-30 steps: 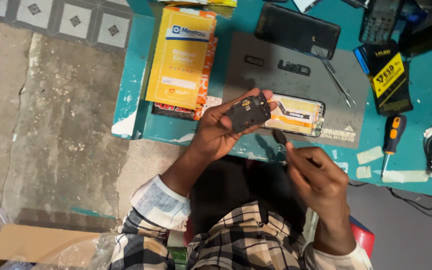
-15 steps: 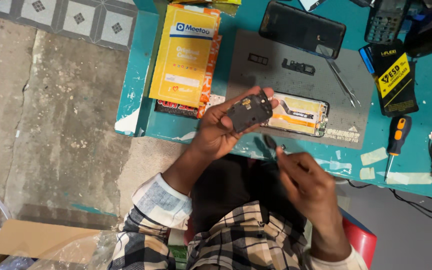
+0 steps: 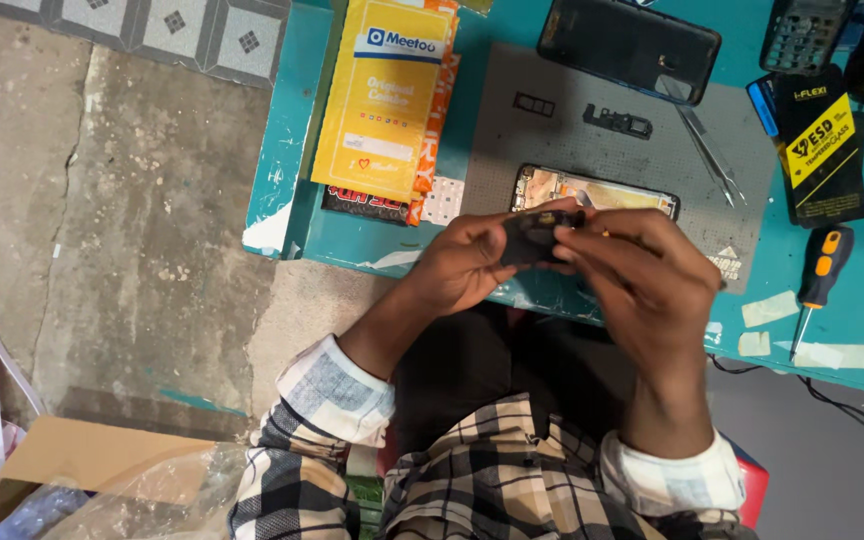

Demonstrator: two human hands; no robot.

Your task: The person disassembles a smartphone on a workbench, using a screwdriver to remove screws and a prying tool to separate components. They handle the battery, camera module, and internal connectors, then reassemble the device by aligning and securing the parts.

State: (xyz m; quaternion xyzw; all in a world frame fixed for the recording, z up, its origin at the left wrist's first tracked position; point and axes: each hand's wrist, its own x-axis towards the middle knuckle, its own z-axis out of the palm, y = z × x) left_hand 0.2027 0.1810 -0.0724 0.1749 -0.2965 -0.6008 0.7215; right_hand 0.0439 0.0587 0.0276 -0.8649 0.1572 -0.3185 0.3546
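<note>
I hold a small dark phone part (image 3: 532,238) pinched in my left hand (image 3: 467,265), right hand (image 3: 642,275) fingertips closed on it, above the opened phone (image 3: 597,190) on the grey mat (image 3: 552,140).

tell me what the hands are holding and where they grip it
Both hands hold one small dark part: the left hand grips its left end, the right hand pinches its right end with the fingertips.

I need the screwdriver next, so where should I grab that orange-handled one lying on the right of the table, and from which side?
Grip the orange-handled screwdriver by its thick orange and black handle, the end farther from you. It lies flat on the teal table, thin shaft angled toward you, so the right hand should probably come from above, fingers closing across the handle. The tape scraps beside the tip stay clear.
</note>
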